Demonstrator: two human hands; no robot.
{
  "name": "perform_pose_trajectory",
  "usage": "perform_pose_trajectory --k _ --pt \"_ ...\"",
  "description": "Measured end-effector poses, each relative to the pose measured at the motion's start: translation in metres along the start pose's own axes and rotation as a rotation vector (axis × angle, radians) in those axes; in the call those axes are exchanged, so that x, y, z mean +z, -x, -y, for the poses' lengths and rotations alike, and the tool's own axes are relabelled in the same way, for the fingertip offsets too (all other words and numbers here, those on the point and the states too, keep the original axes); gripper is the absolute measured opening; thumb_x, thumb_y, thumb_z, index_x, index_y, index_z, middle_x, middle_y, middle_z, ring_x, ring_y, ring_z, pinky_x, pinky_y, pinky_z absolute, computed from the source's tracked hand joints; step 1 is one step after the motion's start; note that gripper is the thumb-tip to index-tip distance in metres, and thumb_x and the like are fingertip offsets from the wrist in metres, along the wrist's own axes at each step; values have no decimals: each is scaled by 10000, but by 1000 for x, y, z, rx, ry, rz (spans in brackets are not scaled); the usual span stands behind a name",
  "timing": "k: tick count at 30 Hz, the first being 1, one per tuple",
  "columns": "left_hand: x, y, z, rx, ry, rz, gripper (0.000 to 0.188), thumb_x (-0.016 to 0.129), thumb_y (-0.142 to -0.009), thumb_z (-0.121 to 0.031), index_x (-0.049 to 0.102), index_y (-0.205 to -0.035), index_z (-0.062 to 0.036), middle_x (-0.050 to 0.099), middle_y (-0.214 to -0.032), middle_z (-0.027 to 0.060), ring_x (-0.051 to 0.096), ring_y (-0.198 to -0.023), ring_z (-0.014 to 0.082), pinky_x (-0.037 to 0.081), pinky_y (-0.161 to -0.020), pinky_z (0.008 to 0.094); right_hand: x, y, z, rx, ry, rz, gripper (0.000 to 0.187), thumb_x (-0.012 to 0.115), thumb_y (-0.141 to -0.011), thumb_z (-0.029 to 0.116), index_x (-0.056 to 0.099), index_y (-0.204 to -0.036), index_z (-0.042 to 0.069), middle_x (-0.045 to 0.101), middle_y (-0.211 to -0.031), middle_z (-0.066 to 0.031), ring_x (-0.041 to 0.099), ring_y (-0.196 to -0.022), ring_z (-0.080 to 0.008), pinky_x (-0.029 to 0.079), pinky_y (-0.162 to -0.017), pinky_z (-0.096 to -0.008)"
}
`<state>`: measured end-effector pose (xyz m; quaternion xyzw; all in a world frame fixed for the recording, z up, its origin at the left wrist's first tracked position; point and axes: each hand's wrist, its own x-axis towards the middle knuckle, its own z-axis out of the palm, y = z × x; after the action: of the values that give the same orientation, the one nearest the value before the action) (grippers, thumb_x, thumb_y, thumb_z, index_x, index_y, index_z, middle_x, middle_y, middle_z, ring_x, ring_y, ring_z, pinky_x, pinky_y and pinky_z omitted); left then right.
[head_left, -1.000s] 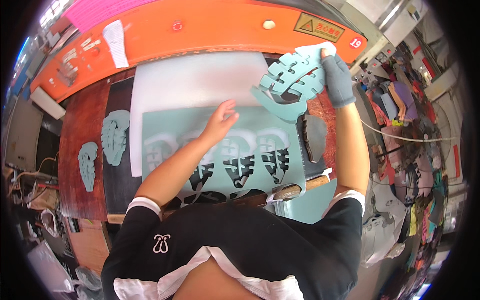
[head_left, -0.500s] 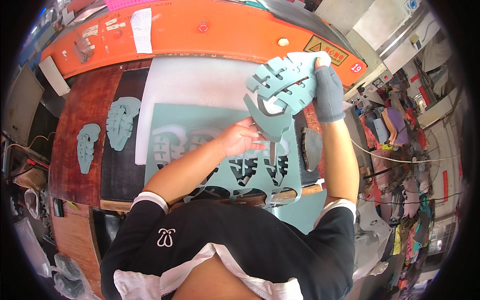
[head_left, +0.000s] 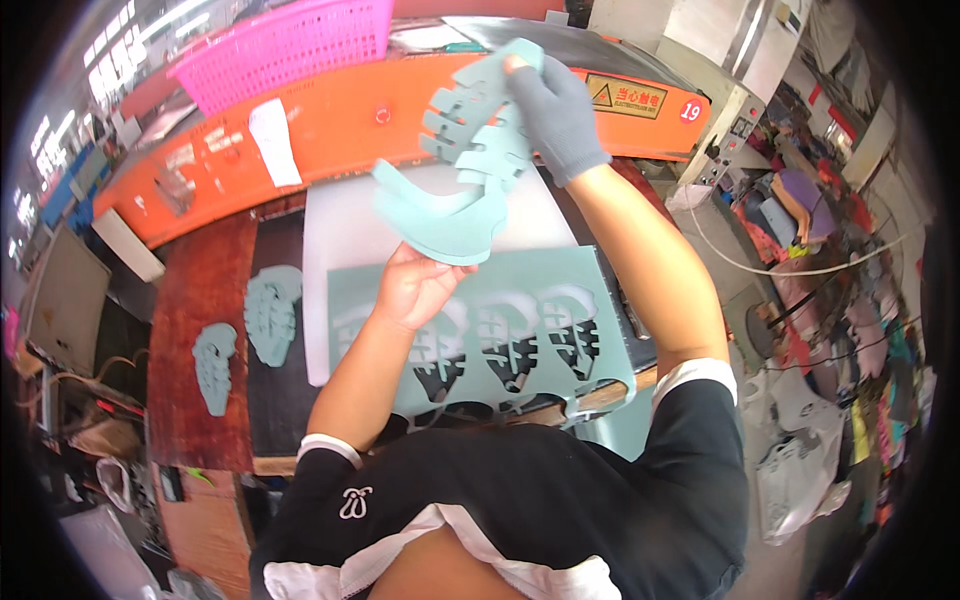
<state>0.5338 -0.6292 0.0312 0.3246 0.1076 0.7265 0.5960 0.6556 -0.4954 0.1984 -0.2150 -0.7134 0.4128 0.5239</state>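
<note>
Pale teal foam cutouts are lifted above the work table. My right hand [head_left: 560, 115], in a grey fingerless glove, is closed on the top end of a slotted foam piece [head_left: 475, 110] with comb-like notches. Bare, my left hand [head_left: 412, 288] is closed on the lower edge of a curved foam piece [head_left: 450, 225], thumb against its face. This curved piece meets the slotted one below; whether they are joined I cannot tell. Underneath lies a teal foam sheet [head_left: 395, 280] with several cut-out openings, partly over a white board [head_left: 325, 225].
Two stacks of slotted cutouts lie at the left, one [head_left: 272, 315] on the black strip, another [head_left: 214, 368] on the reddish-brown board. An orange machine beam [head_left: 340, 110] spans the far side, with a pink basket [head_left: 290, 50] behind it. Scrap heaps [head_left: 800, 290] lie right.
Both hands and the foam pieces have moved left and up in the picture. My left fingers, loosely spread before, now grip the curved piece. The view has tilted up, showing the pink basket.
</note>
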Motion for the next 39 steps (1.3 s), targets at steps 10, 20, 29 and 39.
perform_pose_trajectory --k 10,20,29,39 --pt "10 -21 -4 754 -1488 -501 763 712 -731 -114 310 -1366 23 340 -1379 195 350 -1276 306 279 -1056 394 55 -25 57 -163 215 135 431 451 -860 421 627 -873 27 636 -719 -137 626 -767 -287 476 -720 -394" --pt "-30 -18 -46 205 -551 -256 385 562 -908 -178 439 -1244 -38 571 -1171 115 582 -1048 245 516 -814 415 41 -14 49 -111 -59 152 398 522 -881 382 617 -1005 16 612 -881 -60 560 -823 -155 441 -756 -307" --pt "-18 -1 -50 -5 474 134 435 326 -978 -389 437 -1275 -91 502 -1272 107 465 -1199 276 387 -962 509 33 20 18 -63 -121 73 340 532 -872 338 574 -875 0 566 -781 -79 510 -743 -137 424 -674 -308" --pt "-37 43 -7 285 154 -840 422 479 -899 -482 570 -951 -73 550 -819 74 543 -846 253 432 -799 396 73 64 -56 207 -69 104 258 530 -893 288 571 -876 34 504 -708 -3 452 -646 -94 377 -588 -264"
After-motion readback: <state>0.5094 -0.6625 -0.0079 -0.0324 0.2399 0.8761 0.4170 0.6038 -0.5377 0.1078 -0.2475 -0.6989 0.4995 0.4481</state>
